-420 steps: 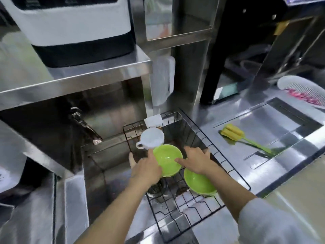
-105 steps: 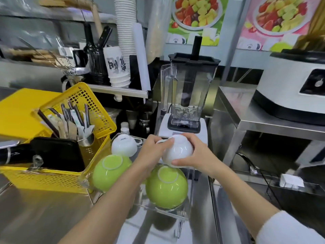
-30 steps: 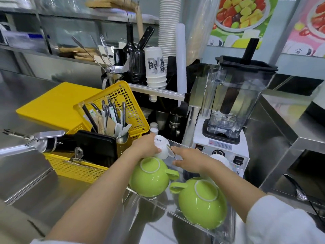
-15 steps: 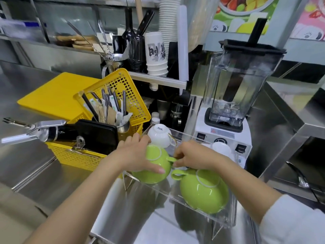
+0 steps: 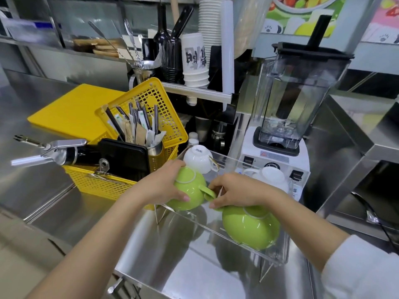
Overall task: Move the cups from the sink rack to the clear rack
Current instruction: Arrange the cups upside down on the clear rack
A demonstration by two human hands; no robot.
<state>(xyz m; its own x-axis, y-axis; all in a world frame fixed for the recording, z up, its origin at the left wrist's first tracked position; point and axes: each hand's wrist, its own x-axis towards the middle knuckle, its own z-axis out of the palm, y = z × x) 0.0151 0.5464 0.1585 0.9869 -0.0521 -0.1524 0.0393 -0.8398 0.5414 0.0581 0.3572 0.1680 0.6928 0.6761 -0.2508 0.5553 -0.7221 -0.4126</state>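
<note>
Several cups stand upside down in the clear rack (image 5: 278, 254) on the steel counter. My left hand (image 5: 160, 187) lies over the left green cup (image 5: 191, 194) and grips its side. My right hand (image 5: 236, 190) rests on the near green cup (image 5: 251, 229), its fingers by the left cup's handle and the near cup's handle. A white cup (image 5: 199, 159) stands at the rack's back left. Another white cup (image 5: 271, 178) stands at the back right, behind my right hand. The sink rack is out of view.
A yellow basket (image 5: 97, 184) with cutlery, a black box and a steel dispenser stands touching the rack's left side. A blender (image 5: 287, 117) stands right behind the rack. A yellow board (image 5: 71, 111), paper cups and utensil holders fill the back. The counter's front edge is near.
My left hand has slid further round the left green cup. My right hand has moved down onto the near green cup. The view has shifted slightly.
</note>
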